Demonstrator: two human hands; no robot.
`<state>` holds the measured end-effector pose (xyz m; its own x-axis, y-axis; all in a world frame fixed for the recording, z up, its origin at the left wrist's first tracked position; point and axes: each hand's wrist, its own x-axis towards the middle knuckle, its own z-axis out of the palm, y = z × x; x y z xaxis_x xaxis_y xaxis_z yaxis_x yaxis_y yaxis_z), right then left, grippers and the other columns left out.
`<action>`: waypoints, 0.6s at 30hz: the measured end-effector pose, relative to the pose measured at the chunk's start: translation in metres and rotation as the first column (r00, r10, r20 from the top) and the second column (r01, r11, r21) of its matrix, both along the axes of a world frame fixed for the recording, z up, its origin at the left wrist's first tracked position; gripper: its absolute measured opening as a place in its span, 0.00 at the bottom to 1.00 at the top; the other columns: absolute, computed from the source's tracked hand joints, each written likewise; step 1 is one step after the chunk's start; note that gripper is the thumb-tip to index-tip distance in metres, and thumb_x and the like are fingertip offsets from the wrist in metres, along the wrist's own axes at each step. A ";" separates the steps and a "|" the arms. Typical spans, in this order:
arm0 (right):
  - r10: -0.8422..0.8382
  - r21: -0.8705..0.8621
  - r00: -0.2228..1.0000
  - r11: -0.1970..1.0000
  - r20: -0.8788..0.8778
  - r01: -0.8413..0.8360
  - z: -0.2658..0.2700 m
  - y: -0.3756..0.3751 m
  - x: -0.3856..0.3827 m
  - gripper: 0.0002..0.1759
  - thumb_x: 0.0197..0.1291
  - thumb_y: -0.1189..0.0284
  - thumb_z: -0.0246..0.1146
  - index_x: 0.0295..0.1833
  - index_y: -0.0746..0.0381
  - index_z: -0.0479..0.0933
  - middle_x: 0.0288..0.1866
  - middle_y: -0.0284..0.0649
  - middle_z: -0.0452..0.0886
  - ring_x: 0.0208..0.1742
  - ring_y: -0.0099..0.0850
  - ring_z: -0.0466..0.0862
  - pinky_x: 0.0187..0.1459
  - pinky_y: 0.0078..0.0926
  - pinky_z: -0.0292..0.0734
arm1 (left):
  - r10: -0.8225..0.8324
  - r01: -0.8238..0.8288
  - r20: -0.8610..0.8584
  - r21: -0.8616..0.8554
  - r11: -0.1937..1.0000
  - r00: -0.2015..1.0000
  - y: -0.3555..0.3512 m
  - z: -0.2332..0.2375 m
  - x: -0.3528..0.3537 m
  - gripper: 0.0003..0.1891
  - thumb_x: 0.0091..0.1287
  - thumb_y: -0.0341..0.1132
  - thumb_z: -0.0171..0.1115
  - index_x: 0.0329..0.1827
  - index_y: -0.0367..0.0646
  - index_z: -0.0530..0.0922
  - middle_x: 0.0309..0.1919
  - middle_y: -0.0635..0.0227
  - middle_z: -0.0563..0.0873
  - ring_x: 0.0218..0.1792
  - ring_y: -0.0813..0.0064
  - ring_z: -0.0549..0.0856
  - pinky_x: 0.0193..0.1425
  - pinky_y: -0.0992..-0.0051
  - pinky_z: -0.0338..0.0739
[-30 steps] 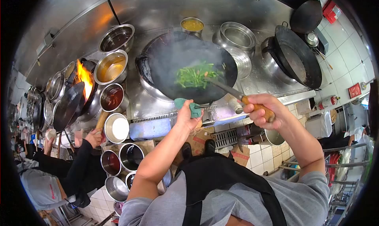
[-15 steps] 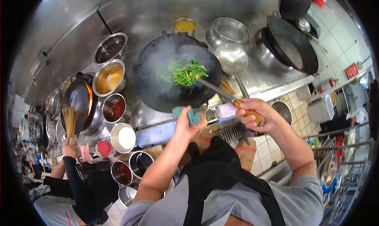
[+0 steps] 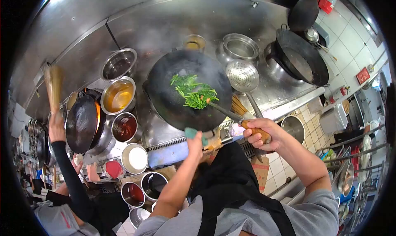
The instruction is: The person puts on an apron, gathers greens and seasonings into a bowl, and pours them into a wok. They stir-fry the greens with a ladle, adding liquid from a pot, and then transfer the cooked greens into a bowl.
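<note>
A black wok (image 3: 163, 102) sits in front of me with steam rising off it. Bright green leafy vegetables (image 3: 196, 96) with small orange bits lie in its middle. My left hand (image 3: 195, 147) is closed around a folded green cloth (image 3: 191, 133) at the wok's near rim. Wrapped round a wooden handle, my right hand (image 3: 266, 135) holds a long metal wok ladle (image 3: 226, 112). The shaft slants down into the wok, and its head is hidden among the greens.
A perforated strainer (image 3: 242, 76) rests right of the wok, beside a steel pot (image 3: 241, 46) and bamboo brush (image 3: 239, 106). Steel pots of oil (image 3: 118, 96), red sauce (image 3: 124, 127) and white powder (image 3: 137, 158) stand left. A co-worker's hand (image 3: 56, 128) raises a brush near another wok (image 3: 82, 124) over flame.
The greens have gone from a compact heap to a looser spread across the wok. My hands keep their holds on cloth and ladle. The co-worker's brush has swung up and left.
</note>
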<state>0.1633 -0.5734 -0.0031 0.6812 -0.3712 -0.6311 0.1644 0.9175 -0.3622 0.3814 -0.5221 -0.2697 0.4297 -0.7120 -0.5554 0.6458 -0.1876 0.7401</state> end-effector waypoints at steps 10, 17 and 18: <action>0.021 -0.033 0.979 0.999 0.205 -0.014 -0.008 -0.010 0.011 0.10 0.66 0.71 0.56 0.50 0.61 0.68 0.31 0.35 0.71 0.20 0.18 0.69 0.17 0.14 0.64 | -0.084 0.080 -0.272 -0.026 0.996 0.959 -0.009 0.051 0.034 0.07 0.59 0.31 0.59 0.39 0.45 0.72 0.28 0.67 0.77 0.27 0.69 0.78 0.30 0.66 0.76; 0.097 -0.293 0.993 0.950 -0.060 -0.111 -0.058 0.044 -0.006 0.08 0.66 0.74 0.51 0.49 0.58 0.62 0.31 0.35 0.70 0.20 0.22 0.71 0.19 0.22 0.70 | -0.103 0.185 -0.571 0.087 0.979 0.815 -0.002 0.044 0.033 0.13 0.57 0.37 0.68 0.39 0.48 0.72 0.32 0.67 0.76 0.31 0.67 0.76 0.31 0.64 0.76; 0.113 -0.324 0.990 0.936 -0.088 -0.136 -0.061 0.050 -0.010 0.10 0.67 0.74 0.51 0.52 0.57 0.62 0.32 0.35 0.70 0.20 0.22 0.71 0.19 0.22 0.70 | -0.160 0.244 -0.515 0.099 0.965 0.842 -0.003 0.046 0.028 0.13 0.57 0.37 0.68 0.39 0.48 0.72 0.33 0.66 0.76 0.32 0.66 0.77 0.33 0.63 0.77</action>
